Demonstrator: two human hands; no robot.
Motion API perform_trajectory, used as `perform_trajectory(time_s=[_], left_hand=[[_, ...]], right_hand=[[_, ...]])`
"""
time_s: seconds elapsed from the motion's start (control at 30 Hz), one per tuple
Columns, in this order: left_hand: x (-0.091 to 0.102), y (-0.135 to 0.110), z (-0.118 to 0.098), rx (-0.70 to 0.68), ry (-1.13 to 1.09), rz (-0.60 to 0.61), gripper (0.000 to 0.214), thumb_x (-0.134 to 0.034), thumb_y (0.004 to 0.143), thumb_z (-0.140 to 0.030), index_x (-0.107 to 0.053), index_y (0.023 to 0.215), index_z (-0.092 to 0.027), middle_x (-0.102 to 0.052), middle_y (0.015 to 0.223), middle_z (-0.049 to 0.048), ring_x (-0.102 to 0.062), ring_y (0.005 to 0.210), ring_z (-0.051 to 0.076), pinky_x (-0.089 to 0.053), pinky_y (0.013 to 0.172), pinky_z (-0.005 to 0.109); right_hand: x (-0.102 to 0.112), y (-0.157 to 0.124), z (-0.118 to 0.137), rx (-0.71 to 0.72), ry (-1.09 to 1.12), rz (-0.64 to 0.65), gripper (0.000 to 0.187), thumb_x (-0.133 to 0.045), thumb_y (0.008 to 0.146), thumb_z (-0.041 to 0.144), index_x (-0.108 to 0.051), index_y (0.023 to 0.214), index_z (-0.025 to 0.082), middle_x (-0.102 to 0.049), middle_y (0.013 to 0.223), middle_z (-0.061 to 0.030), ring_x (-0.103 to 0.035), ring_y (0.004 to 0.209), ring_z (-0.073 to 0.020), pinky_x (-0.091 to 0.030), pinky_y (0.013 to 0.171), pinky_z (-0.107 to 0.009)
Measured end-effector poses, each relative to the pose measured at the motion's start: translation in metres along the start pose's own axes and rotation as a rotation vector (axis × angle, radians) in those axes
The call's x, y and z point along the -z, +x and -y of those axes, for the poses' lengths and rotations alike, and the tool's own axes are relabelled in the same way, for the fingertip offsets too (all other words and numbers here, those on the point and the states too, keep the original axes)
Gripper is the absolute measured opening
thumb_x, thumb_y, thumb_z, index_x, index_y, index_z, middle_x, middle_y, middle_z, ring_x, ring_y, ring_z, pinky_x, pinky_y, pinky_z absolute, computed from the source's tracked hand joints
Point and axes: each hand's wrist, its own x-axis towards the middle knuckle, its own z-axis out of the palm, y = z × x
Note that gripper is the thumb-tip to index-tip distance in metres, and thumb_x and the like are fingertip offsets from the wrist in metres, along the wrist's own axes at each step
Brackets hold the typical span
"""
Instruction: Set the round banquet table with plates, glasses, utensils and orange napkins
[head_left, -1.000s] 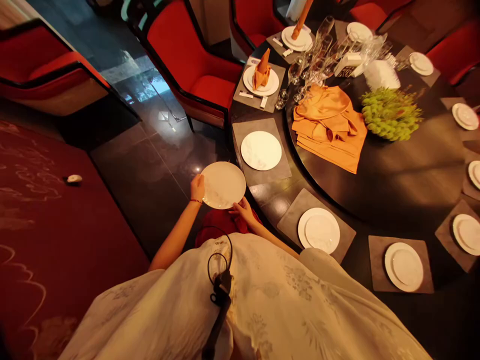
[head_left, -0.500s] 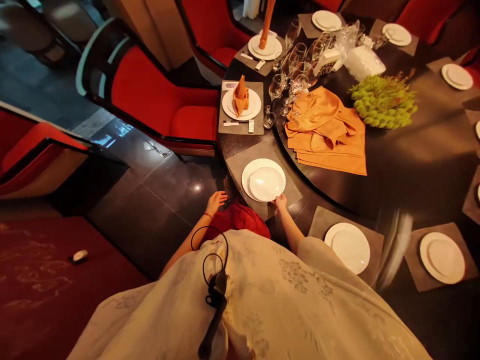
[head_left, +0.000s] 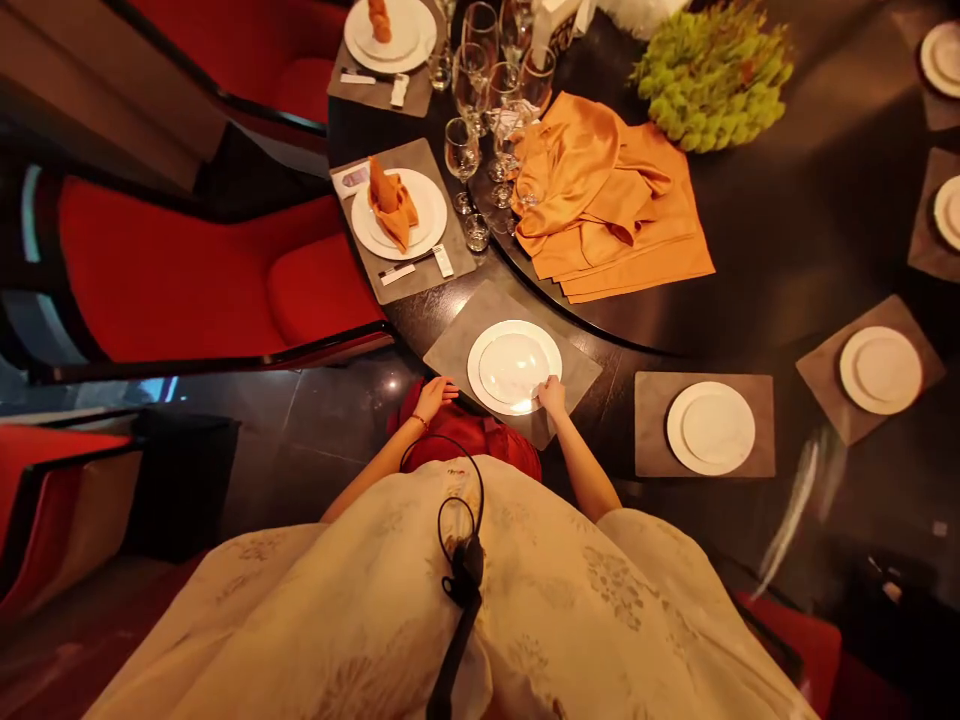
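Observation:
A small white plate sits on a larger white plate, both on a grey placemat at the table's near edge. My right hand pinches the small plate's right rim, with its fingertips partly hidden. By the edge of the placemat, left of the plates, my left hand is held open with its fingers stretched out, holding nothing. To the left, another place setting has an orange folded napkin standing on its plates.
Orange cloths lie piled on the dark turntable beside a green plant. Several wine glasses crowd its left side. A red chair stands at the left. More stacked plates lie to the right.
The small plate has shifted from the lower right of the large plate to nearly its middle, with my right hand on it. My view has turned, and the left hand stays open.

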Motion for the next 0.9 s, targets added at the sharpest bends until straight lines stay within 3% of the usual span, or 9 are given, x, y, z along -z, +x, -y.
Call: perform_trajectory(time_s=[0.1, 0.2, 0.3, 0.4, 0.5, 0.57, 0.67, 0.77, 0.9], left_hand=[[-0.011, 0.031, -0.034, -0.011, 0.123, 0.128, 0.039, -0.059, 0.087, -0.054, -0.063, 0.097, -0.017, -0.073, 0.088, 0.0113, -0.071, 0.075, 0.018, -0.05, 0.066, 0.026], [-0.019, 0.065, -0.076, -0.039, 0.224, 0.257, 0.031, -0.065, 0.084, -0.047, -0.065, 0.092, -0.017, -0.073, 0.085, 0.0112, -0.07, 0.072, 0.019, -0.051, 0.069, 0.03], [-0.021, 0.106, -0.133, -0.192, 0.276, 0.33, 0.024, -0.066, 0.084, -0.042, -0.066, 0.091, -0.018, -0.073, 0.089, 0.0114, -0.07, 0.079, 0.02, -0.053, 0.078, 0.034], [-0.012, 0.162, -0.209, -0.43, 0.26, 0.27, 0.025, -0.06, 0.087, -0.04, -0.066, 0.096, -0.018, -0.072, 0.097, 0.0117, -0.068, 0.09, 0.021, -0.053, 0.085, 0.035], [0.0, 0.231, -0.299, -0.585, 0.191, 0.077, 0.027, -0.052, 0.092, -0.038, -0.064, 0.101, -0.016, -0.07, 0.1, 0.0123, -0.067, 0.089, 0.019, -0.053, 0.081, 0.031], [0.004, 0.281, -0.359, -0.626, 0.162, -0.033, 0.026, -0.05, 0.092, -0.034, -0.064, 0.103, -0.016, -0.069, 0.101, 0.0119, -0.066, 0.087, 0.017, -0.053, 0.077, 0.028], [-0.009, 0.348, -0.434, -0.58, 0.202, 0.007, 0.025, -0.059, 0.086, -0.024, -0.063, 0.108, -0.013, -0.069, 0.098, 0.0105, -0.064, 0.081, 0.014, -0.052, 0.074, 0.026], [-0.043, 0.396, -0.474, -0.398, 0.305, 0.164, 0.037, -0.071, 0.076, -0.012, -0.06, 0.111, -0.01, -0.069, 0.085, 0.0078, -0.062, 0.069, 0.012, -0.051, 0.07, 0.027], [-0.085, 0.43, -0.483, -0.302, 0.362, 0.22, 0.028, -0.074, 0.078, -0.013, -0.061, 0.103, -0.01, -0.066, 0.075, 0.0052, -0.06, 0.063, 0.012, -0.05, 0.069, 0.028]], right_hand=[[0.005, -0.002, 0.007, -0.079, -0.122, -0.043, 0.015, -0.068, 0.076, 0.014, -0.058, 0.087, 0.016, -0.07, 0.089, -0.0159, -0.068, 0.102, -0.0278, -0.052, 0.092, -0.036], [0.015, 0.011, 0.024, -0.243, -0.165, -0.092, 0.026, -0.08, 0.065, 0.016, -0.06, 0.081, 0.016, -0.071, 0.09, -0.018, -0.068, 0.102, -0.0315, -0.054, 0.09, -0.039], [0.027, 0.045, 0.054, -0.309, 0.012, -0.106, 0.026, -0.082, 0.068, 0.027, -0.058, 0.071, 0.018, -0.071, 0.078, -0.0138, -0.071, 0.09, -0.0285, -0.058, 0.079, -0.035], [0.035, 0.094, 0.095, -0.322, 0.505, -0.143, 0.024, -0.063, 0.088, 0.038, -0.057, 0.078, 0.018, -0.068, 0.07, -0.0068, -0.07, 0.068, -0.0189, -0.058, 0.064, -0.028], [0.031, 0.138, 0.137, -0.429, 0.987, -0.15, 0.03, -0.042, 0.1, 0.043, -0.051, 0.084, 0.019, -0.068, 0.073, -0.005, -0.069, 0.065, -0.0146, -0.059, 0.064, -0.027], [0.023, 0.157, 0.157, -0.521, 1.127, -0.146, 0.034, -0.034, 0.103, 0.044, -0.048, 0.085, 0.02, -0.066, 0.072, -0.004, -0.069, 0.066, -0.014, -0.06, 0.065, -0.027], [0.008, 0.171, 0.17, -0.617, 1.129, -0.224, 0.033, -0.035, 0.103, 0.047, -0.045, 0.083, 0.023, -0.059, 0.062, 0.0024, -0.063, 0.054, -0.013, -0.061, 0.062, -0.03], [-0.004, 0.176, 0.172, -0.623, 1.114, -0.339, 0.036, -0.037, 0.102, 0.049, -0.038, 0.077, 0.024, -0.045, 0.051, 0.0091, -0.051, 0.041, -0.0093, -0.06, 0.057, -0.027], [-0.01, 0.185, 0.17, -0.638, 1.101, -0.408, 0.043, -0.036, 0.101, 0.054, -0.032, 0.071, 0.024, -0.035, 0.045, 0.012, -0.039, 0.032, -0.0063, -0.055, 0.05, -0.021]])
